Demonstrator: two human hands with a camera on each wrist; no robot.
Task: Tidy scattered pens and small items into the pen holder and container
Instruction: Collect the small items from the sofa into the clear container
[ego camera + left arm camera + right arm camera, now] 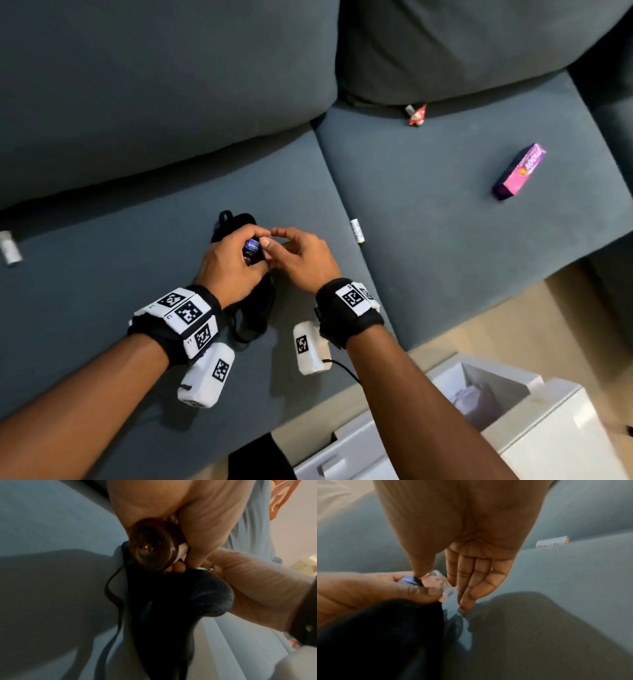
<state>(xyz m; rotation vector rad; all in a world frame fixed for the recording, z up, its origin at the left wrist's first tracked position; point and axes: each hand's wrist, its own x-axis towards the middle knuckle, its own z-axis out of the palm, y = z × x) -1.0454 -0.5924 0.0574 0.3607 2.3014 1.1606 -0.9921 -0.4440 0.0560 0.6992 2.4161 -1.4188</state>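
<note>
My left hand [233, 263] grips a small dark bottle [251, 248] with a blue label, together with a black cloth pouch [255, 308] with cords that hangs down onto the sofa seat. The left wrist view shows the bottle's round brown base [150, 546] between my left fingers [197, 520], with the pouch [163, 615] below. My right hand [301, 260] meets it from the right. In the right wrist view its thumb and forefinger pinch the bottle's clear cap [441, 584], and the other fingers [479, 577] lie straight.
On the blue-grey sofa seat [428, 192] lie a small white tube [357, 230], a pink box [519, 171], a red-and-white wrapper [417, 114] by the back cushion and a white item [9, 247] at the far left. A white container [534, 421] stands on the floor, bottom right.
</note>
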